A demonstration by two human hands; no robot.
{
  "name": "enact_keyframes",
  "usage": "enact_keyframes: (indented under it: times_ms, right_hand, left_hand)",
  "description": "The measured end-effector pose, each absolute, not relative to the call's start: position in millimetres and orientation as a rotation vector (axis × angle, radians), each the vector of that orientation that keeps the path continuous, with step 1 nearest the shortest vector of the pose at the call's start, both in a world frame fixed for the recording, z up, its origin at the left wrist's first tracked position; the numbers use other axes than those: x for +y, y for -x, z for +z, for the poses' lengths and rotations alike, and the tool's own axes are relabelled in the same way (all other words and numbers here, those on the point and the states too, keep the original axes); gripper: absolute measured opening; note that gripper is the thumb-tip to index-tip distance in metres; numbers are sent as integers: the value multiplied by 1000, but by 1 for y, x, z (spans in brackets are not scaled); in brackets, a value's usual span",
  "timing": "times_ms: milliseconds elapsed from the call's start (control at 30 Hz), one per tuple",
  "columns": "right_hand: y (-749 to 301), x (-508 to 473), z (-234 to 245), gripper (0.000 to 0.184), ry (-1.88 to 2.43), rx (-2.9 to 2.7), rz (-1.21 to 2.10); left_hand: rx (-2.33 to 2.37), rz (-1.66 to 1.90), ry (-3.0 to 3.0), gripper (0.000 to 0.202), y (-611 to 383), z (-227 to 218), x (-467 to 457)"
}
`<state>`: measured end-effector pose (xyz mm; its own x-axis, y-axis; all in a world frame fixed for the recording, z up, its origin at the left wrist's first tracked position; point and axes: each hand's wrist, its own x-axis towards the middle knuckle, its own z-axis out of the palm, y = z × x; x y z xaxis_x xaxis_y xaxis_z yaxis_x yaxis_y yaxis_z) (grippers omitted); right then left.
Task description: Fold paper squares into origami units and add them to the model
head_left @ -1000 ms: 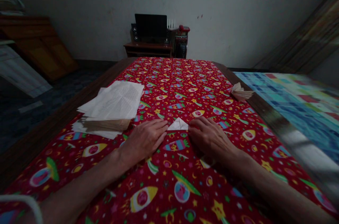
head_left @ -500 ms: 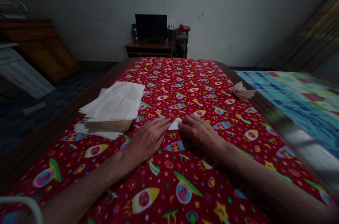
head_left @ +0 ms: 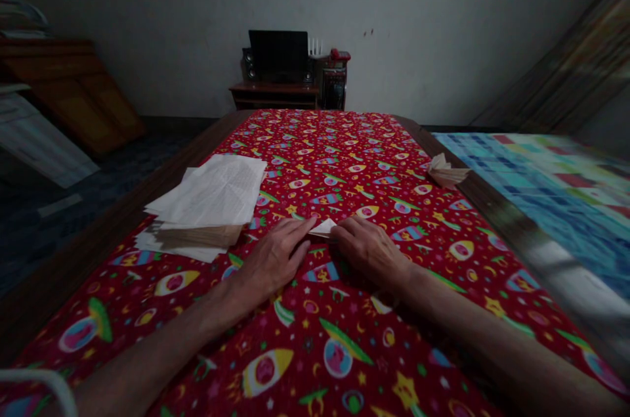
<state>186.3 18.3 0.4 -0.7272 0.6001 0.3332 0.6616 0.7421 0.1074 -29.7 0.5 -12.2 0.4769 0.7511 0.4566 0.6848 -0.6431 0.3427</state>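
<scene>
A small piece of folded white paper [head_left: 323,228] lies on the red patterned cloth between my hands, its peak pointing away from me. My right hand [head_left: 367,246] is closed on the paper's right end, the fingers curled and hiding that corner. At the left end, my left hand [head_left: 279,251] rests on the cloth with its fingers stretched out. Its index fingertip touches the paper's edge, and the thumb sits apart below. Left of that hand is a stack of creased paper sheets [head_left: 209,194], white on top and browner underneath.
A bundle of folded paper pieces [head_left: 447,171] sits near the table's right edge. The red cloth [head_left: 339,161] covers most of the dark wooden table [head_left: 162,197]. A white curved tube [head_left: 44,375] shows at bottom left. Beyond the table stands a desk with a monitor [head_left: 279,56].
The left index finger and thumb have spread apart, and the folded paper's lower edge has lifted slightly. My right hand keeps its hold. The whole view has shifted a little.
</scene>
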Motion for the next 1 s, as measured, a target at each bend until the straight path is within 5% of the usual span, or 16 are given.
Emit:
enact_keyframes:
  times_ms: [267,467,733,1000]
  right_hand:
    - [-187,17,0,15,1035,-2452,-289]
    - [-182,15,-6,14,946,-2312,-108]
    - [-183,15,-5,13,1004,-2192,-37]
    - [-184,16,2,7,969,-2140,51]
  left_hand:
    - [1472,950,-2321,51,0,-8,4]
    - [1522,935,-2222,36,-18,-2,6]
    - [1402,1026,-2301,49,-29,7,6]
    - [1499,901,-2449,37,-25,20,3]
